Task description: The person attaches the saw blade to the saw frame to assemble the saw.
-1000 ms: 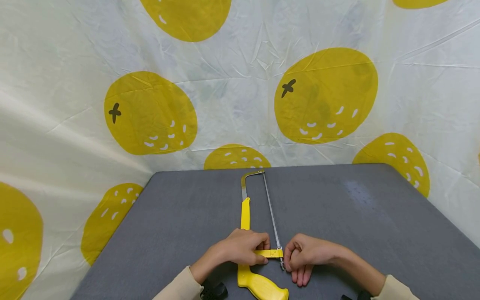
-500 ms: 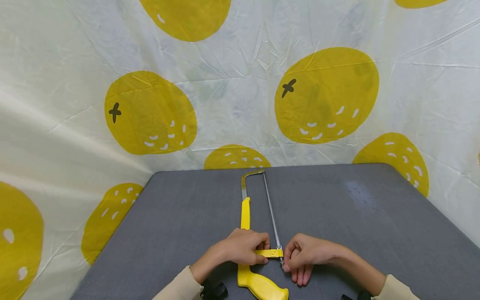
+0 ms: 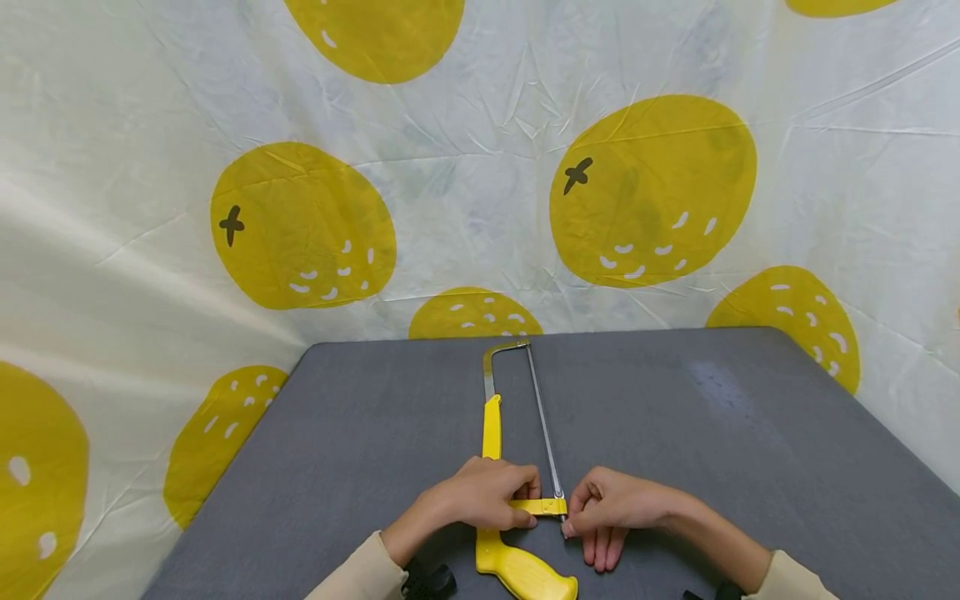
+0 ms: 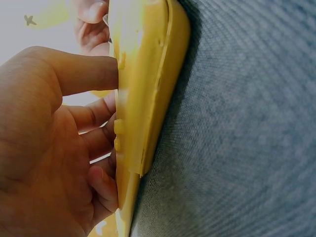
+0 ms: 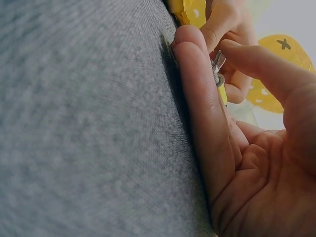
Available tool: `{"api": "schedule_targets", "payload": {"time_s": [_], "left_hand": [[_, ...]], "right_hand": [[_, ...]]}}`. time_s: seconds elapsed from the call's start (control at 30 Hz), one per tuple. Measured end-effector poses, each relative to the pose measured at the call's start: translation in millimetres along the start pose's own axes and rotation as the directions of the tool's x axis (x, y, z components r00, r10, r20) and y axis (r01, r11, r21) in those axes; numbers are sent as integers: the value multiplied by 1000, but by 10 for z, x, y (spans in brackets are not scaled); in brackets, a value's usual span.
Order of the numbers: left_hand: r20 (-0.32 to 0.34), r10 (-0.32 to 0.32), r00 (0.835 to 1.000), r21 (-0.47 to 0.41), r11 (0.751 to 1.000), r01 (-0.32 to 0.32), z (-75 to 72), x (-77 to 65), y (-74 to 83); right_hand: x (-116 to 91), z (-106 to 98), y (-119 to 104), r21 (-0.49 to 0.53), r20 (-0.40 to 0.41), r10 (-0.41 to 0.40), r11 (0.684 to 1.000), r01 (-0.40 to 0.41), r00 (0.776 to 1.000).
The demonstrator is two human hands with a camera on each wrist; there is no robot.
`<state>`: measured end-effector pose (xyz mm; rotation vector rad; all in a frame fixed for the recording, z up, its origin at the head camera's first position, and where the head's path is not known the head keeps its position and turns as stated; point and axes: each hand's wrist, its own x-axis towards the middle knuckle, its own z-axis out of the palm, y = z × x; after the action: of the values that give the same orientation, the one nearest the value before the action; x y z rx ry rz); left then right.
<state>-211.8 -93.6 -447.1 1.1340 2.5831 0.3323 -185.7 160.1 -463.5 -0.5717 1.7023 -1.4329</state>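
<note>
A hacksaw (image 3: 491,427) with a yellow frame and handle lies flat on the grey tabletop, its blade (image 3: 543,421) running along the right side. My left hand (image 3: 487,493) grips the frame just ahead of the handle (image 3: 528,573), thumb and fingers about the yellow crosspiece (image 3: 546,507). At the blade's near end, my right hand (image 3: 622,504) pinches a small metal wing nut (image 5: 217,60) with its thumb and index finger. The lower fingers of that hand rest on the table. In the left wrist view the yellow frame (image 4: 143,89) hides part of both hands' fingertips.
The grey table (image 3: 375,417) reaches back to a white curtain (image 3: 465,217) printed with large yellow fruit. Dark wrist straps (image 3: 429,581) and beige sleeves show at the bottom edge.
My right thumb has come in against the wing nut and now covers more of it. The left hand and the hacksaw stay where they were.
</note>
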Motion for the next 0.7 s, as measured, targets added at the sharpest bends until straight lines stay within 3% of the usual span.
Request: {"api": "schedule_targets", "payload": {"time_s": [0.7], "left_hand": [[15,-27,1000,-13,1000,27,-63,65,45]], "right_hand": [[-53,-114,-55,23,66,-7,1000,5,998]]}}
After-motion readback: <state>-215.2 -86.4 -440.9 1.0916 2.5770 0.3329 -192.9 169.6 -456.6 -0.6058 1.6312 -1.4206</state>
